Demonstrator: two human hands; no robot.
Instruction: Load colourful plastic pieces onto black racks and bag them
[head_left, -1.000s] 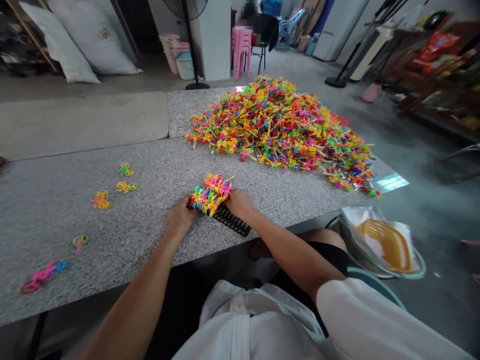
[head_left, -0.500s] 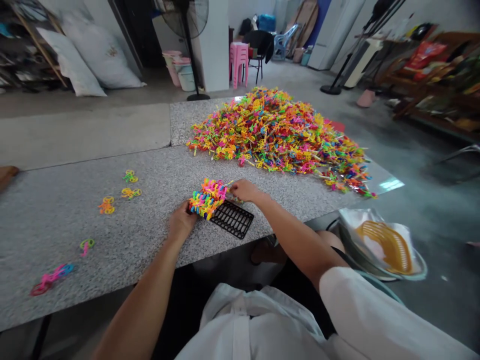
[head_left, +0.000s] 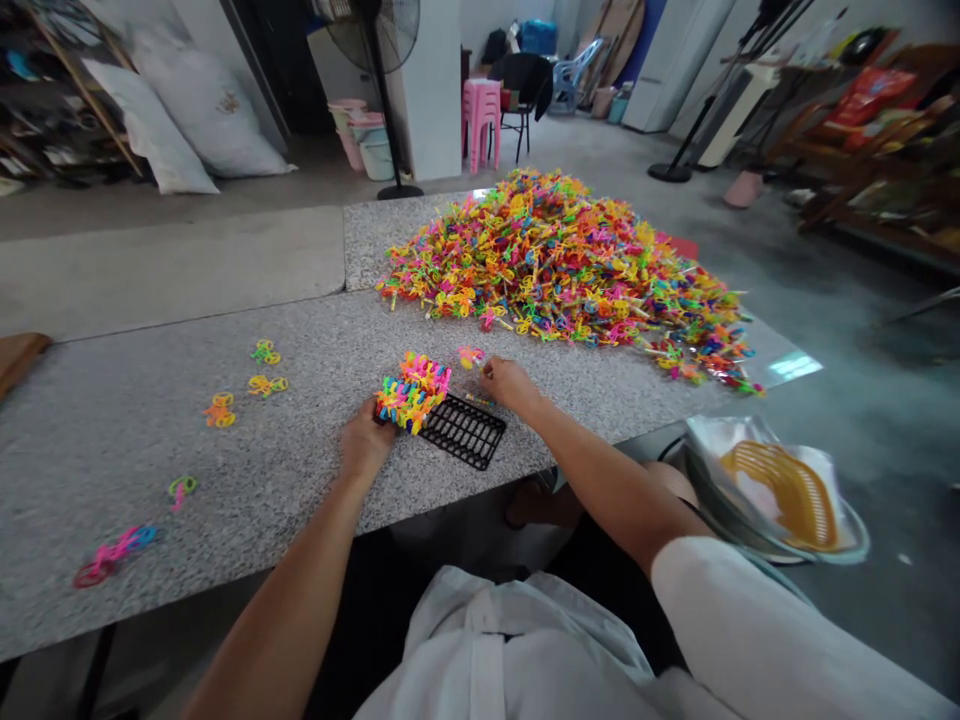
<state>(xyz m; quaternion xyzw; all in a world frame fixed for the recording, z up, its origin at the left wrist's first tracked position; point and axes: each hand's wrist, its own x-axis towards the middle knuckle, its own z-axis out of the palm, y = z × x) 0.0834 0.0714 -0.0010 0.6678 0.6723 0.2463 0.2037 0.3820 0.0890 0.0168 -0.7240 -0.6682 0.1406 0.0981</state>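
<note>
My left hand (head_left: 367,435) grips the left end of a black slotted plastic rack (head_left: 469,432) on the speckled stone table. Bright plastic pieces (head_left: 412,392) in many colours stand packed in the rack's left part; its right part shows bare slots. Just right of the rack, my right hand (head_left: 508,383) is closed in a pinch on a small plastic piece (head_left: 471,356) with a pink and yellow top. Another thin piece (head_left: 480,400) lies on the table below that hand. Further back rises a large heap of similar colourful pieces (head_left: 555,265).
Several loose pieces (head_left: 268,385) lie on the left of the table (head_left: 300,470). A brown object (head_left: 22,355) sits at the far left edge. To my right stands a basin with a yellow basket (head_left: 787,490). Beyond the table are a fan (head_left: 379,90) and pink stools (head_left: 480,115).
My right hand has drawn away from the packed pieces, slightly to the right, with a pink and yellow piece now showing at its fingertips. The left hand still grips the rack.
</note>
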